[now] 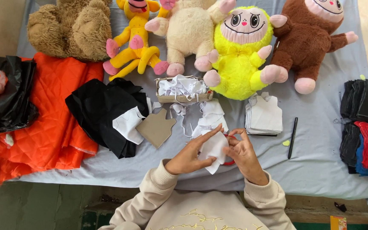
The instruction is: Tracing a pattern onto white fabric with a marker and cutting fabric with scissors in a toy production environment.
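Note:
My left hand (191,154) holds a white piece of fabric (214,150) by its left edge, above the table's front. My right hand (244,154) grips red-handled scissors (229,162), mostly hidden behind the fabric and the fingers. Both hands meet over the grey sheet (316,127). Just beyond them lie white fabric scraps (207,116) and a brown cardboard template (155,127) shaped like a small vest.
A stack of cut white pieces (264,115), a black pen (293,137), and a small box of white scraps (182,88) lie nearby. Black cloth (99,108) and orange quilted fabric (43,115) sit left; folded dark and red fabrics (367,127) right. Several plush toys (239,51) line the back.

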